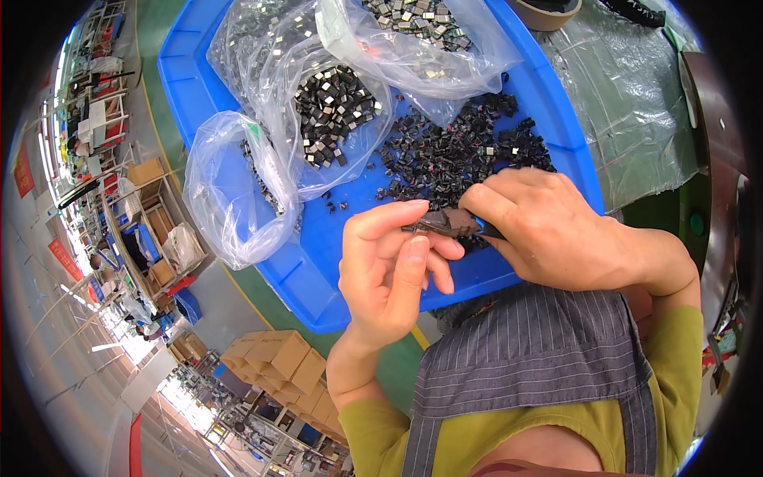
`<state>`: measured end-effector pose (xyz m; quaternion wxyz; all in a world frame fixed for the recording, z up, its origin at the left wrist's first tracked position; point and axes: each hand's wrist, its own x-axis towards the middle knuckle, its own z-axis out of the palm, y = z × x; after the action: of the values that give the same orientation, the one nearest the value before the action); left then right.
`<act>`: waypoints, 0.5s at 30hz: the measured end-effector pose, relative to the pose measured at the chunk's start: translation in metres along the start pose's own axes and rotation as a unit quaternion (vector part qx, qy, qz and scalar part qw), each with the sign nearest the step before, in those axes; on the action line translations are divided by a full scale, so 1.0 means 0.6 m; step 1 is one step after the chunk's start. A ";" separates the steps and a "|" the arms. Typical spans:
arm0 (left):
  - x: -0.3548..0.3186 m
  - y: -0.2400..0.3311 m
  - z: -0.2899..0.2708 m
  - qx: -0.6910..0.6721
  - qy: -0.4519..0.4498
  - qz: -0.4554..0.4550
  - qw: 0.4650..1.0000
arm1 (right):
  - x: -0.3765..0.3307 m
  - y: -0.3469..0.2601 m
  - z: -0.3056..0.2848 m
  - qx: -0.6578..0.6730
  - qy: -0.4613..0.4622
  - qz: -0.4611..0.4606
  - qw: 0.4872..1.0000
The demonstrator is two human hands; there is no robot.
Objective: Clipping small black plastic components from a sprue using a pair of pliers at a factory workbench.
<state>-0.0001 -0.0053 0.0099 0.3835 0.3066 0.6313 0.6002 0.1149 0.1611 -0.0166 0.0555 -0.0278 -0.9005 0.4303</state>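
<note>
Over the near part of a blue tray (318, 288), my two hands meet in front of my apron. My right hand (548, 226) wraps round a pair of pliers (455, 222) with a worn brown metal head and blue-and-black handles. The plier tips point left, toward the fingers of my left hand (389, 270). Thumb and forefinger of that hand close on a small dark part (416, 228) at the tips; its exact kind is too small to tell. Just beyond the hands lies a loose heap of small black pieces (437, 151).
Clear plastic bags hold black parts with shiny metal faces (338, 111) and more metal-faced parts (421, 22). An open bag (230, 191) hangs over the tray's left edge. A tape roll (548, 12) sits on green sheeting (636, 103). Cardboard boxes (278, 358) stand lower left.
</note>
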 end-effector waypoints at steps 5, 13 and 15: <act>-0.001 -0.002 -0.007 -0.030 -0.007 -0.004 1.000 | 0.008 0.001 -0.016 0.167 -0.100 0.032 0.980; 0.001 -0.001 -0.005 -0.062 -0.036 -0.016 0.997 | 0.013 -0.002 -0.040 0.258 -0.202 0.060 0.943; 0.001 -0.001 -0.007 -0.055 -0.039 -0.013 0.998 | 0.014 -0.001 -0.041 0.264 -0.208 0.058 0.940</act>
<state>-0.0039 -0.0068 0.0090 0.4320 0.3000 0.5861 0.6163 0.1099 0.1803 -0.0001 -0.1525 0.0261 -0.7428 0.6514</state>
